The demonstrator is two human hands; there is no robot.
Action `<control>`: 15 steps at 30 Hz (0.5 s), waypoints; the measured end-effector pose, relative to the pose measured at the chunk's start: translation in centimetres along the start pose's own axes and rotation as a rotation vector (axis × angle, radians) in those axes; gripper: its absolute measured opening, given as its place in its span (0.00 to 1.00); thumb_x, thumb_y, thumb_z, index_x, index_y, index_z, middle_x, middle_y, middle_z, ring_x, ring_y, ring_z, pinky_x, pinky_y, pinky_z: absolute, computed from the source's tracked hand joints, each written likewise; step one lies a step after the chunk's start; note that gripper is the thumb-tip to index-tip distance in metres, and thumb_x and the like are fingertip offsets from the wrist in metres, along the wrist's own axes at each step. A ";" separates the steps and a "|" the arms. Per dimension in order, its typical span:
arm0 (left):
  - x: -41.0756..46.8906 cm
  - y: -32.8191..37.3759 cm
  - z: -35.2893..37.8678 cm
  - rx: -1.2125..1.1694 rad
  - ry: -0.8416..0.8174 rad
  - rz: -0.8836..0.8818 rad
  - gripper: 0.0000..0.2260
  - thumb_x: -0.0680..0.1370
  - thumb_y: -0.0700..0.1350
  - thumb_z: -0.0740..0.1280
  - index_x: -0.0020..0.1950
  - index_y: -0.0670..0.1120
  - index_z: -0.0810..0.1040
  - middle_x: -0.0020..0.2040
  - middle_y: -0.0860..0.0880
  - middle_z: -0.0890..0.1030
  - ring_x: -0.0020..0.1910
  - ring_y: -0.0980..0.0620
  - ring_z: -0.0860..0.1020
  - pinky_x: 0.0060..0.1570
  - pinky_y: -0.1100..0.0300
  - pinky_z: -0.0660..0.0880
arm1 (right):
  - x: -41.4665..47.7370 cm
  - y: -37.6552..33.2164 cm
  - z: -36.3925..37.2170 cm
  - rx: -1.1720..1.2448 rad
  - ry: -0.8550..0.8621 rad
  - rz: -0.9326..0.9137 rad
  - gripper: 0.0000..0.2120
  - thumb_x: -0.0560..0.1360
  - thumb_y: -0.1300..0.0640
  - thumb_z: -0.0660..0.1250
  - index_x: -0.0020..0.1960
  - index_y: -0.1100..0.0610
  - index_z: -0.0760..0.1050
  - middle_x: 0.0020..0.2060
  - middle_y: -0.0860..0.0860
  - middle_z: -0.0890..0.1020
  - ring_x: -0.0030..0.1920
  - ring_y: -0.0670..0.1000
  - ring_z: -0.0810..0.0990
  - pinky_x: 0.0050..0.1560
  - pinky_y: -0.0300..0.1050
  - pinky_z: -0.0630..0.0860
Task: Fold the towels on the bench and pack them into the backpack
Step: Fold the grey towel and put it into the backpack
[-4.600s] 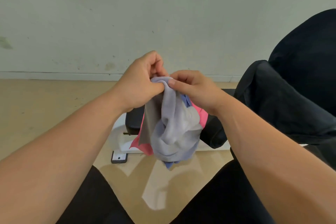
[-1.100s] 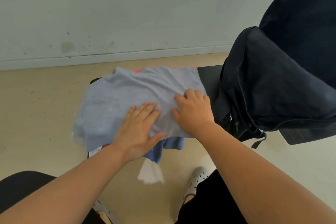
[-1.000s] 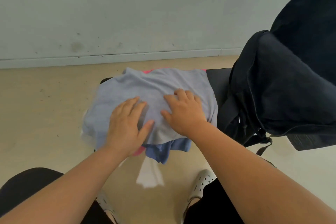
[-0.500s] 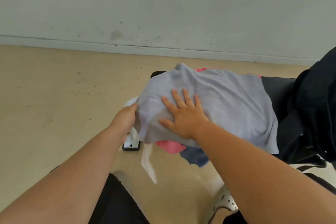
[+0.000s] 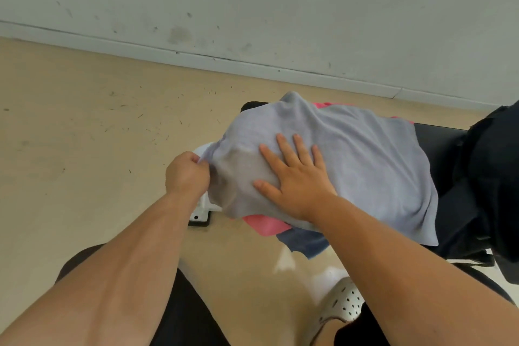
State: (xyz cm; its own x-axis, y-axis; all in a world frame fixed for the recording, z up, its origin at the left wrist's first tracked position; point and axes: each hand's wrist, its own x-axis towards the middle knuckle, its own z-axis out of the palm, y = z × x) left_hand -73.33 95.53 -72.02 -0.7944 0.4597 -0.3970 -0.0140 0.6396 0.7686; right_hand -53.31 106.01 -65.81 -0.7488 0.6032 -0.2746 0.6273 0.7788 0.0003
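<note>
Nearest me, off the bench's (image 5: 438,143) front edge, a pink towel (image 5: 266,225) and a blue towel (image 5: 304,243) hang out unfolded from under the grey towel (image 5: 359,154).

At the bench's left end, my left hand (image 5: 186,174) is curled closed, thumb and fingers pinching the grey towel's left edge where it droops past the seat. Just right of it, over the bench's left part, my right hand (image 5: 297,177) lies flat and open with its fingers spread. It presses down on the cloth and grips nothing.

The grey towel is spread over the heap, with its long axis running along the bench from left to right. It stretches away from both hands toward the bench's right end. The left hand is at the free edge, so I judge it the one to carry that edge rightward, while the right hand pins the fold line. The fold should therefore travel along the bench, away from its left end.

At the bench's right end stands the backpack (image 5: 494,177), touching the towel's far corner. No towel is visibly inside it.
</note>
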 end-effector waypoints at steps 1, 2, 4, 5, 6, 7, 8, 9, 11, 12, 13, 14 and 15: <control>-0.2 0.5 -0.2 -0.079 0.035 0.007 0.13 0.79 0.50 0.64 0.37 0.45 0.69 0.33 0.49 0.72 0.33 0.46 0.67 0.33 0.57 0.65 | 0.0 -0.1 -0.2 0.019 -0.011 0.004 0.36 0.76 0.26 0.40 0.80 0.37 0.39 0.81 0.47 0.38 0.79 0.56 0.33 0.76 0.63 0.35; -0.4 1.1 -0.5 -0.176 0.067 0.020 0.12 0.79 0.47 0.63 0.37 0.46 0.67 0.34 0.49 0.70 0.34 0.47 0.66 0.33 0.57 0.63 | 0.0 -0.2 -0.5 0.053 -0.009 0.021 0.35 0.76 0.27 0.42 0.80 0.37 0.43 0.81 0.48 0.42 0.80 0.56 0.36 0.77 0.63 0.37; -0.9 2.1 -1.6 -0.352 0.087 0.071 0.12 0.78 0.44 0.61 0.36 0.47 0.64 0.33 0.50 0.67 0.35 0.49 0.64 0.34 0.56 0.60 | 0.5 -1.0 -1.9 0.116 0.081 0.059 0.32 0.77 0.29 0.48 0.78 0.39 0.56 0.80 0.50 0.54 0.80 0.56 0.48 0.77 0.61 0.44; -1.3 2.5 -2.3 -0.411 0.078 0.107 0.12 0.79 0.43 0.62 0.36 0.48 0.65 0.33 0.51 0.68 0.34 0.50 0.64 0.34 0.56 0.60 | 0.9 -1.8 -2.8 0.131 0.160 0.047 0.29 0.79 0.32 0.51 0.76 0.41 0.61 0.78 0.50 0.60 0.78 0.55 0.54 0.77 0.58 0.48; -1.8 2.9 -3.1 -0.446 0.052 0.142 0.11 0.79 0.43 0.63 0.37 0.48 0.68 0.34 0.51 0.70 0.34 0.51 0.66 0.35 0.57 0.62 | 1.7 -2.7 -3.8 0.147 0.229 0.004 0.27 0.80 0.35 0.54 0.76 0.43 0.63 0.77 0.50 0.62 0.77 0.54 0.57 0.75 0.56 0.51; -2.4 3.1 -3.8 -0.470 0.016 0.175 0.08 0.79 0.43 0.64 0.40 0.47 0.72 0.35 0.49 0.73 0.34 0.51 0.69 0.35 0.57 0.65 | 2.5 -3.8 -4.7 0.172 0.261 -0.065 0.25 0.81 0.40 0.56 0.77 0.43 0.61 0.77 0.49 0.62 0.77 0.53 0.57 0.75 0.54 0.51; -2.9 3.3 -4.4 -0.496 -0.028 0.198 0.04 0.80 0.43 0.65 0.45 0.47 0.74 0.36 0.48 0.76 0.35 0.50 0.72 0.36 0.57 0.68 | 3.4 -4.9 -5.6 0.200 0.248 -0.141 0.26 0.82 0.47 0.58 0.78 0.43 0.58 0.79 0.48 0.59 0.78 0.52 0.55 0.75 0.53 0.51; -3.3 3.3 -4.9 -0.520 -0.070 0.213 0.01 0.79 0.41 0.66 0.48 0.46 0.75 0.38 0.47 0.79 0.36 0.50 0.75 0.37 0.57 0.71 | 4.3 -6.0 -6.4 0.217 0.191 -0.200 0.29 0.81 0.54 0.59 0.80 0.43 0.54 0.80 0.47 0.56 0.79 0.52 0.52 0.77 0.52 0.49; -4.1 3.3 -5.4 -0.536 -0.114 0.250 0.07 0.77 0.35 0.67 0.51 0.46 0.75 0.40 0.48 0.81 0.37 0.51 0.78 0.37 0.57 0.74 | 6.0 -7.7 -7.5 0.223 0.030 -0.253 0.38 0.77 0.64 0.59 0.81 0.42 0.48 0.79 0.46 0.58 0.80 0.51 0.50 0.77 0.53 0.48; -4.5 3.3 -5.6 -0.541 -0.128 0.271 0.10 0.76 0.32 0.67 0.50 0.47 0.75 0.41 0.49 0.81 0.38 0.51 0.79 0.37 0.57 0.75 | 6.7 -8.0 -7.7 0.204 -0.010 -0.276 0.39 0.76 0.64 0.60 0.81 0.43 0.49 0.76 0.46 0.65 0.78 0.52 0.54 0.76 0.52 0.51; -4.8 3.3 -5.6 -0.549 -0.139 0.287 0.12 0.75 0.30 0.67 0.50 0.47 0.75 0.41 0.48 0.81 0.39 0.51 0.80 0.37 0.57 0.76 | 7.1 -8.2 -7.8 0.168 -0.014 -0.303 0.37 0.76 0.61 0.62 0.80 0.43 0.53 0.70 0.47 0.71 0.75 0.53 0.61 0.73 0.51 0.56; -5.1 3.3 -5.6 -0.561 -0.154 0.294 0.13 0.75 0.29 0.66 0.50 0.47 0.74 0.42 0.49 0.81 0.40 0.51 0.80 0.36 0.58 0.77 | 7.4 -8.0 -7.7 0.122 0.008 -0.323 0.33 0.76 0.58 0.64 0.78 0.43 0.58 0.64 0.47 0.75 0.69 0.54 0.66 0.69 0.51 0.61; -5.4 3.2 -5.5 -0.571 -0.167 0.293 0.13 0.75 0.28 0.66 0.50 0.46 0.74 0.42 0.49 0.82 0.40 0.52 0.80 0.36 0.59 0.78 | 7.4 -7.7 -7.7 0.087 0.049 -0.332 0.28 0.76 0.56 0.64 0.74 0.42 0.64 0.59 0.47 0.77 0.63 0.54 0.69 0.64 0.51 0.64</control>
State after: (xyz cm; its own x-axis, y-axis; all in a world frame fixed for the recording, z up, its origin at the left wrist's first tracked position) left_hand -72.45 91.70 -64.66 -0.7103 0.6836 -0.1678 -0.1677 0.0671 0.9836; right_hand -65.29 105.80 -60.44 -0.9232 0.3282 -0.1998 0.3618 0.9177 -0.1640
